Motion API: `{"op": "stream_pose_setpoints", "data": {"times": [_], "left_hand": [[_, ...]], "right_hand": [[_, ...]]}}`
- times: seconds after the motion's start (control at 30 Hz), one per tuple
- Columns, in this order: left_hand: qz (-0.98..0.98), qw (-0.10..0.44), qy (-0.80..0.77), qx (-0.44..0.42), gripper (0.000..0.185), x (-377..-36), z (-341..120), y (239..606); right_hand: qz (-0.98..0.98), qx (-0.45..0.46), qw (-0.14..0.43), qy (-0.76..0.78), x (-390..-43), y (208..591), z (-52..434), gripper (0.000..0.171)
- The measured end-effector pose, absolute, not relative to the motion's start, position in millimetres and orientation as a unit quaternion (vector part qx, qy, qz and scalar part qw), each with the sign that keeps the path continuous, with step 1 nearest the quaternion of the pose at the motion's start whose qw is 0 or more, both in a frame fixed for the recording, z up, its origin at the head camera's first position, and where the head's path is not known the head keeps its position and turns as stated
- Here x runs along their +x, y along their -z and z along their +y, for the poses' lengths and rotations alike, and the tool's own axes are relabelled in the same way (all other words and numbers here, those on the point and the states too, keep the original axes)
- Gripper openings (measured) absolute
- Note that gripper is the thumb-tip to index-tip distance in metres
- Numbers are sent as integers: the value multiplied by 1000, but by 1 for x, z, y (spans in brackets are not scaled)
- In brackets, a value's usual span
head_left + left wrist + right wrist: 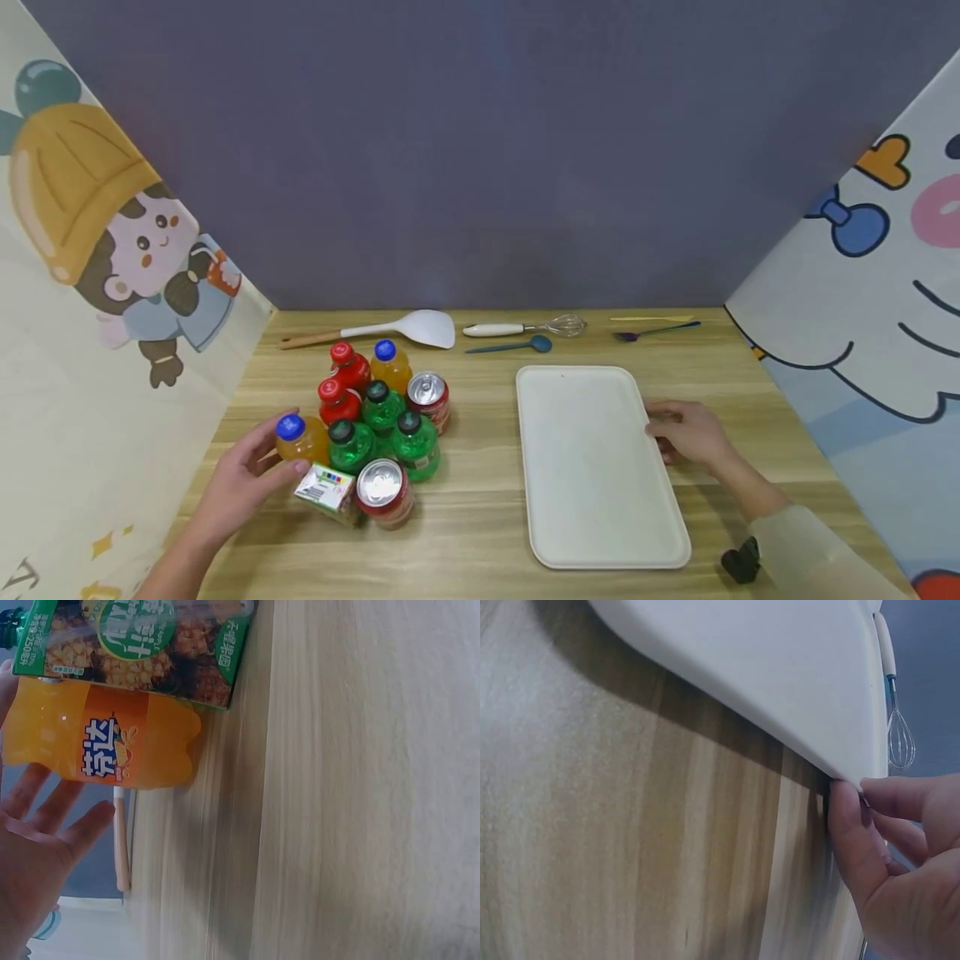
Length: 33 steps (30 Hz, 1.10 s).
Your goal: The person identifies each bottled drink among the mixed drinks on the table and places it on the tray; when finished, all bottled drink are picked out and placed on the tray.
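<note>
An orange soda bottle (306, 442) with a blue cap stands at the near left of a cluster of drinks, its label facing the left wrist view. Around its outer side my left hand (243, 483) is spread, fingers loosely extended and thumb reaching toward the front. Beside the bottle stands a pineapple juice carton (142, 645), close to the thumb. A white rectangular tray (600, 467) lies right of centre. My right hand (690, 433) pinches the tray's right rim between thumb and fingertips, as the right wrist view shows.
Green bottles (416, 450), red bottles (340, 402), another orange bottle (392, 371) and two cans (385, 492) crowd beside the left hand. A white spatula (427, 328), a whisk (558, 326), a blue spoon (510, 345) and a fork (652, 332) lie along the back wall.
</note>
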<state>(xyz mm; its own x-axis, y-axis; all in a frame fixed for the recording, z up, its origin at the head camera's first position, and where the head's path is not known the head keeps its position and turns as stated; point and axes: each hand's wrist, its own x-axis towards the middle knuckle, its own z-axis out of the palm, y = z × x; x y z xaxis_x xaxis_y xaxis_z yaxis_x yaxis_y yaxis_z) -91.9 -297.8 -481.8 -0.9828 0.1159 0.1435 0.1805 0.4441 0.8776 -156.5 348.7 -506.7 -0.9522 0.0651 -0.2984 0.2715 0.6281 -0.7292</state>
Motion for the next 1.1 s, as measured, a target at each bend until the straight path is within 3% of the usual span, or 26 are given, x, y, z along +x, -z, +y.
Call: {"op": "stream_pose_setpoints", "data": {"times": [0.43, 1.1], "left_hand": [[-861, 54, 498, -84, 61, -95, -298, 476], [-873, 99, 474, -62, 56, -90, -299, 474]], "right_hand": [[824, 79, 236, 510, -168, 498, 355, 67], [835, 105, 225, 491, -163, 499, 356, 62]]}}
